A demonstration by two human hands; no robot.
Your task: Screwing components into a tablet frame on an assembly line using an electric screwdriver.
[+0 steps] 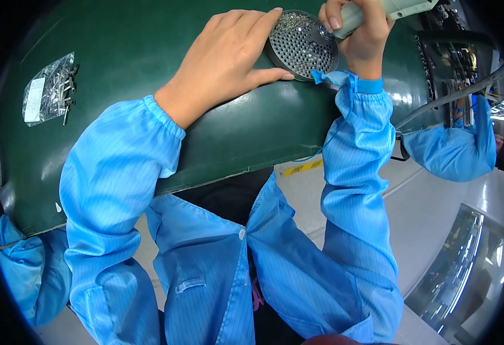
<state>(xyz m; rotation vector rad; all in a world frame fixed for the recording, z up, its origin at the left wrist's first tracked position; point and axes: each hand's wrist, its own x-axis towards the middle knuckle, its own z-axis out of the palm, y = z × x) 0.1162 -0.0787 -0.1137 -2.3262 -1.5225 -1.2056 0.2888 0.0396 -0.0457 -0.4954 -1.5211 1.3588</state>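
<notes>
A round dark dish with a grid of small holes [302, 53] lies on the green work surface, with small shiny screws heaped at its far left side. My left hand [226, 60] grips its left rim, thumb at the near edge and fingers at the far edge. In my right hand [367, 43] is a pale grey electric screwdriver [404, 8], held at a slant. Its metal tip end reaches over the dish's right part; whether the bit touches a screw I cannot tell. A blue wrist strap [370, 86] circles my right wrist.
On the green table [119, 46], a clear plastic bag with a white label [46, 92] lies at the left, metal screws beside it. A grey cable [453, 96] runs along the right. Blue-sleeved people sit at the left [33, 276] and right [453, 152].
</notes>
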